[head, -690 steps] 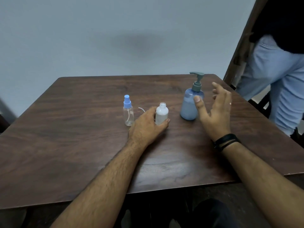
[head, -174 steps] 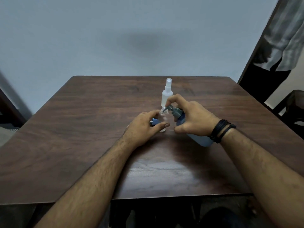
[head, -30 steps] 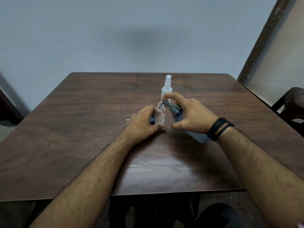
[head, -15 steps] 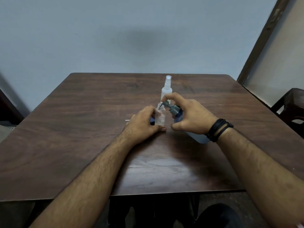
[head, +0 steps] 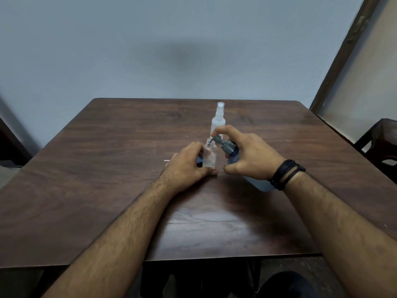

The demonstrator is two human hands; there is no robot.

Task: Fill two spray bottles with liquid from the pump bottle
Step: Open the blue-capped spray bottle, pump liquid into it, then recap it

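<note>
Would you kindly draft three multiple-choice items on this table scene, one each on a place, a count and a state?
1. Where does the white spray bottle stand?
A. beyond both hands
B. at the table's near edge
C. off the table

2. How many bottles are in view?
A. one
B. three
C. five

3. What state is the clear bottle's neck in?
A. capped with a sprayer
B. open, with the pump spout at its mouth
C. taped shut

Key: 1 A, the white spray bottle stands upright on the table behind the hands. 2 B, that one, the clear bottle held by the left hand, and the tilted blue pump bottle in the right hand. 3 B, its mouth is bare under the spout.
</note>
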